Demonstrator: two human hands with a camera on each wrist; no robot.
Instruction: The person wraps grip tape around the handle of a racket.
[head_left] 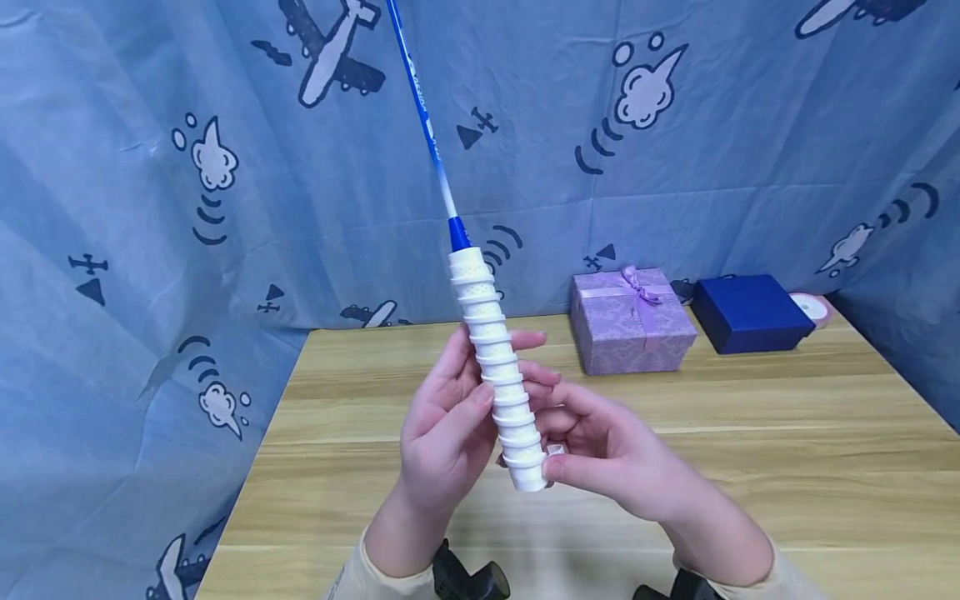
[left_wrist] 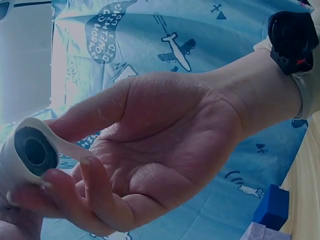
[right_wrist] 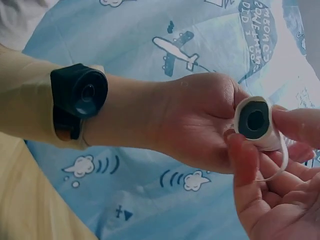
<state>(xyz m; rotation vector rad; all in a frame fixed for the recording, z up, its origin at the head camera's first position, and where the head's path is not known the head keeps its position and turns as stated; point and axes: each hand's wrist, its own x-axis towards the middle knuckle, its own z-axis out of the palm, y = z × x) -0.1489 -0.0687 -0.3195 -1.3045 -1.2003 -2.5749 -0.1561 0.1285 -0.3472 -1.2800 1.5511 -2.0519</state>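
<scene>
A badminton racket stands tilted in the head view, its blue and white shaft [head_left: 427, 125] running up out of frame, its head hidden. White ridged grip tape [head_left: 491, 350] winds round the handle from the blue cone to the butt. My left hand [head_left: 450, 425] grips the handle, thumb on the near side and fingers behind. At the butt, my right hand [head_left: 615, 450] pinches the tape's loose end, a short white strip [left_wrist: 75, 150] in the left wrist view. The dark butt end [right_wrist: 255, 120] with its round centre faces the right wrist camera.
On the wooden table [head_left: 337, 500], a purple gift box [head_left: 630, 321] with a ribbon bow stands at the back. Beside it are a dark blue box [head_left: 757, 312] and a pink and white roll [head_left: 813, 308]. A blue patterned curtain [head_left: 187, 292] hangs behind.
</scene>
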